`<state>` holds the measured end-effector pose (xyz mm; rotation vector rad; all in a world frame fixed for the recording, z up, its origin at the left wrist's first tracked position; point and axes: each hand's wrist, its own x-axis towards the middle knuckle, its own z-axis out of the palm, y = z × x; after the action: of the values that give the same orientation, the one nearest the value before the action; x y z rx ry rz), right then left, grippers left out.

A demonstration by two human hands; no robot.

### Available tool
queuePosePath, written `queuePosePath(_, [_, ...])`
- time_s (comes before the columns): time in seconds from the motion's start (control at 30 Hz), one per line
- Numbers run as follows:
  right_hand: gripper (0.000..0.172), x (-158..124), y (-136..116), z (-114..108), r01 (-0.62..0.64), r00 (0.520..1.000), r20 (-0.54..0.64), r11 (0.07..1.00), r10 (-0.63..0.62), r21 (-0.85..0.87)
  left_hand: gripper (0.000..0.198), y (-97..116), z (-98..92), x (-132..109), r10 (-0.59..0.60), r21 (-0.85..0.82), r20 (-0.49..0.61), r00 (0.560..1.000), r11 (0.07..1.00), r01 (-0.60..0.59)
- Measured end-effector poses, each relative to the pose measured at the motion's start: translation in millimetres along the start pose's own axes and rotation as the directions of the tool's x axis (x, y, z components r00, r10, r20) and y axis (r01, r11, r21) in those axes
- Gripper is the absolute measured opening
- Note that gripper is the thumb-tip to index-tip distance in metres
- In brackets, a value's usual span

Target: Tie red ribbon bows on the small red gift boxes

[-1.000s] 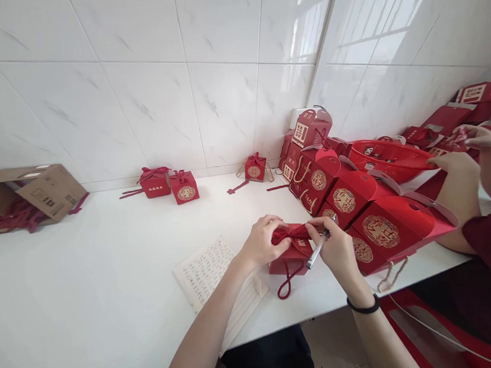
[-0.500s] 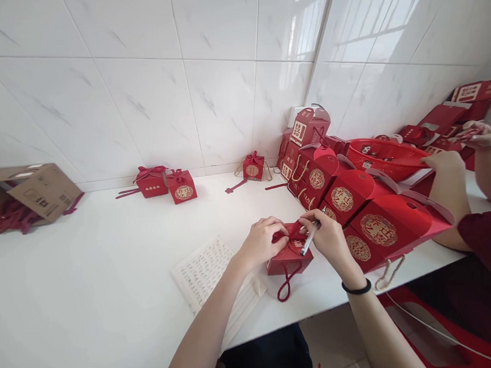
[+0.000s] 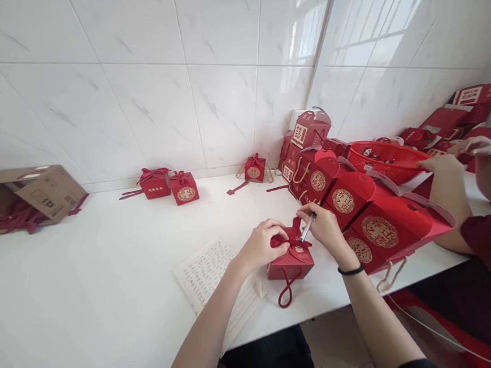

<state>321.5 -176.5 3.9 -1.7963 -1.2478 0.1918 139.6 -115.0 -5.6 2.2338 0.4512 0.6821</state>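
Note:
A small red gift box (image 3: 289, 266) sits near the table's front edge, with a twisted dark red cord loop (image 3: 285, 297) hanging from its front. On its top lies a red ribbon bow (image 3: 294, 238). My left hand (image 3: 268, 243) pinches the bow's left loop. My right hand (image 3: 320, 223) has its fingers closed around a pen (image 3: 307, 229), whose tip points down at the bow; a raised ribbon end lies beside its fingertips. Left of the box, partly under my left forearm, is a sheet of paper with handwriting (image 3: 204, 272).
Larger red boxes (image 3: 379, 230) are stacked on the right, with a red basket (image 3: 390, 161) behind. Another person's hands (image 3: 448, 162) are at the basket. Small red boxes (image 3: 185, 194) stand along the wall. A cardboard box (image 3: 51, 193) with red ribbons lies far left.
My right hand has shifted slightly up and the pen stands steeper, uncovering more of the box top. The bow's right side is now more visible. The other person's far hand has moved left.

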Motion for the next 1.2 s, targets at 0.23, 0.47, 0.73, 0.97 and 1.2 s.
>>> queuePosePath(0.23, [0.029,17.7,-18.2,2.1,0.235,0.929,0.28,0.97,-0.243,0.064,0.051,-4.6,2.1,-7.0,0.035,0.089,-0.239,0.97,0.996,-0.014])
queuePosePath(0.47, [0.032,0.0,-2.8,-2.9,0.175,0.866,0.465,0.982,-0.185,0.065,0.063,-19.2,-19.4,-7.4,-0.139,0.133,-0.159,0.977,0.978,0.161])
queuePosePath(0.73, [0.033,-67.9,-12.9,-0.1,0.003,0.957,0.28,0.971,-0.071,0.237,0.026,-12.3,-43.7,-12.5,-0.3,-0.022,-0.383,0.874,0.948,0.316])
queuePosePath(0.97, [0.033,-85.3,-12.2,13.6,0.559,0.812,0.179,0.829,-0.555,0.033,0.063,-10.9,-57.1,-27.5,-0.414,-0.055,0.147,0.898,0.904,0.425])
queuePosePath(1.2, [0.006,-86.7,-19.5,24.9,0.644,0.765,0.093,0.761,-0.637,-0.082,0.039,-24.3,-45.1,-16.9,-0.421,-0.119,-0.098,0.902,0.904,0.41])
